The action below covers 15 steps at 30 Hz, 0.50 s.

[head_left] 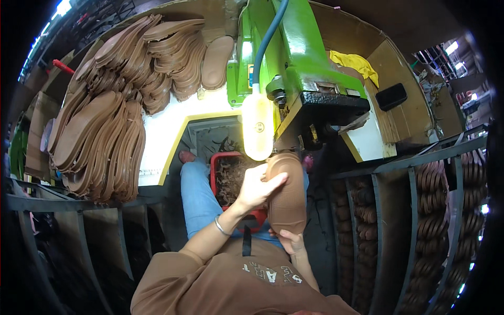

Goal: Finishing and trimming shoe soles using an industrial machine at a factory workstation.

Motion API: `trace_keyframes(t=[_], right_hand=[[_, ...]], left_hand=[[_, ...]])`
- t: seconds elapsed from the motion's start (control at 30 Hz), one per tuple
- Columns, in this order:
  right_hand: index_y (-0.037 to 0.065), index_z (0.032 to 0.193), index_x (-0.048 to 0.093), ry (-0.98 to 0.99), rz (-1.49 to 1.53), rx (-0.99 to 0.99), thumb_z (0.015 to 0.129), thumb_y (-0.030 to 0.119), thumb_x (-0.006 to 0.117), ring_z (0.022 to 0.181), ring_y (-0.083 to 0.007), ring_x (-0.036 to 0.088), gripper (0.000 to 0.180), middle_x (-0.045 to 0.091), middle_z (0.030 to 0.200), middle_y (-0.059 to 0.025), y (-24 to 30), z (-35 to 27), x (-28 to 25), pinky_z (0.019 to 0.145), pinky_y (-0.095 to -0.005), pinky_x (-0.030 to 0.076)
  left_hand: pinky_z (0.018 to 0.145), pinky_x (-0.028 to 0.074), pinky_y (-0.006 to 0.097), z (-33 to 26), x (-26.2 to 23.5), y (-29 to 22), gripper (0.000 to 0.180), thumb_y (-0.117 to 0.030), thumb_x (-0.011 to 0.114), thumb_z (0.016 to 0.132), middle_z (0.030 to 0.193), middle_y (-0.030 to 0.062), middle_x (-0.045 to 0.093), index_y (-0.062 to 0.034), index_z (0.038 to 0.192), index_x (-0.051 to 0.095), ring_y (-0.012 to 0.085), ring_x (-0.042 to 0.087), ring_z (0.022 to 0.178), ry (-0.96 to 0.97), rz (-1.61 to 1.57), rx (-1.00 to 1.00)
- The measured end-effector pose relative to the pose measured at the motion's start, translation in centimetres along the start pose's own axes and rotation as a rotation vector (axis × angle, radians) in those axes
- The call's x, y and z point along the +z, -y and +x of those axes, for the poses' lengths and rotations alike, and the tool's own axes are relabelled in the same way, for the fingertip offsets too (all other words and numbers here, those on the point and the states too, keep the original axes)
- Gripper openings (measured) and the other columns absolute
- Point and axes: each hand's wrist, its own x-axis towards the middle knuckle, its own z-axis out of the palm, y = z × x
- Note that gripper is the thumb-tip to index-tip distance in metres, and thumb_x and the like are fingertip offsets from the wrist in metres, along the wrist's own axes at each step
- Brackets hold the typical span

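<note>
A brown shoe sole (289, 202) stands almost upright in front of my body, beneath the black head of a green machine (310, 47). My left hand (257, 186) grips its upper part, thumb lying across the face and the other fingers hidden behind. Lower down, my right hand (290, 241) holds the bottom end of the same sole with thumb and fingers. The top of the sole is close to the machine's working end; whether they touch cannot be made out.
A glowing lamp (258, 128) hangs beside the machine head. Piles of brown soles (100, 142) cover the white tabletop (157, 136) at left. Between my legs sits a red bin (214, 176) of brown trimmings. Metal racks (375, 210) with more soles stand at right. A black phone-like object (391, 97) leans on cardboard.
</note>
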Motion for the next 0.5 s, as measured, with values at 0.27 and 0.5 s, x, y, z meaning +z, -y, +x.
trace_keyframes(t=[0.27,0.5], right_hand=[[-0.001,0.127,0.044,0.253,0.024,0.089,0.086,0.016,0.063,0.103,-0.0299,0.056,0.048,0.055,0.115,-0.0182,-1.2,0.2,-0.1,0.086,-0.0431,0.046],[-0.006,0.126,0.043,-0.254,-0.056,-0.451,0.08,0.007,0.066,0.113,-0.0256,0.052,0.053,0.053,0.121,-0.015,7.0,-0.1,-0.1,0.1,-0.0398,0.039]], left_hand=[[0.066,0.047,0.02,1.2,0.2,-0.6,0.02,-0.01,0.066,0.084,0.084,0.0046,0.067,0.0037,0.099,0.065,0.0055,0.057,0.074,0.06,0.345,0.124],[0.069,0.047,0.021,0.2,-0.3,0.2,0.02,-0.006,0.064,0.084,0.089,0.0049,0.065,0.0053,0.101,0.063,0.0068,0.057,0.076,-0.056,0.216,0.119]])
